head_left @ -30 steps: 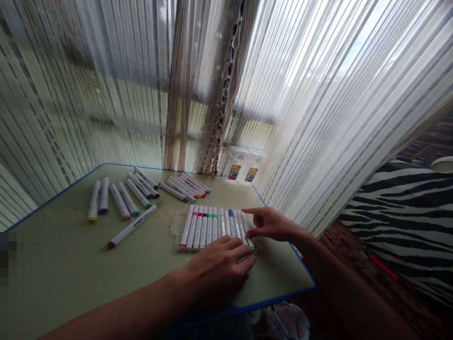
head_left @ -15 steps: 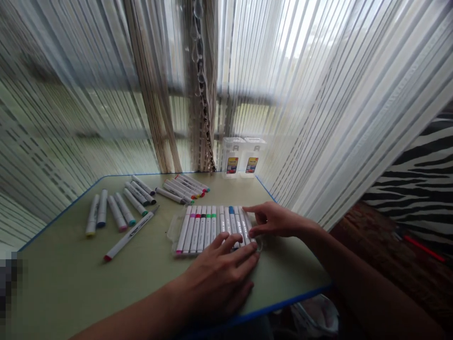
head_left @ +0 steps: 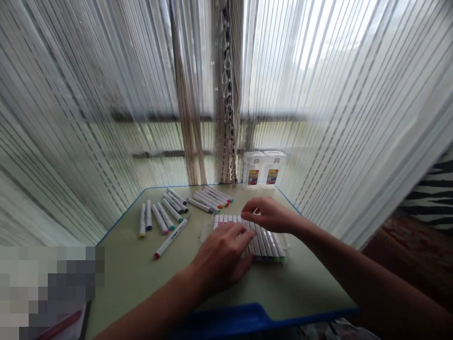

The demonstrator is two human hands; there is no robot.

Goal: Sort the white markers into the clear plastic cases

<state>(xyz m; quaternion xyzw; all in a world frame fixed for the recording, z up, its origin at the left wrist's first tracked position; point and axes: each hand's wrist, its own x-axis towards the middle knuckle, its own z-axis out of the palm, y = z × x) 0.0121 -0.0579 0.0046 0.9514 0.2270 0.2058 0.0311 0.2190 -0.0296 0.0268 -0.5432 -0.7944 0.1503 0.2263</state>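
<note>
A row of white markers [head_left: 264,238] lies side by side in a clear plastic case [head_left: 207,230], whose edge shows at the left. My left hand [head_left: 226,250] rests over the left half of the row, fingers stretched across the markers and covering several of them. At the far ends of the markers is my right hand [head_left: 271,213], its thumb and index finger bent into a loop with their tips close together. Whether a marker is between those tips is hidden. Green cap ends show at the row's near right corner.
Loose markers [head_left: 166,215] lie at the table's left, one red-ended marker [head_left: 171,240] slanting apart. More markers [head_left: 212,196] lie together at the back. Two clear upright cases [head_left: 262,172] stand near the string curtain [head_left: 148,85]. Blue edging [head_left: 226,318] borders the table [head_left: 127,278].
The view has swung left. My left hand has shifted leftward over the row of markers. My right hand has left the row's right end for its far ends, its index finger now curled.
</note>
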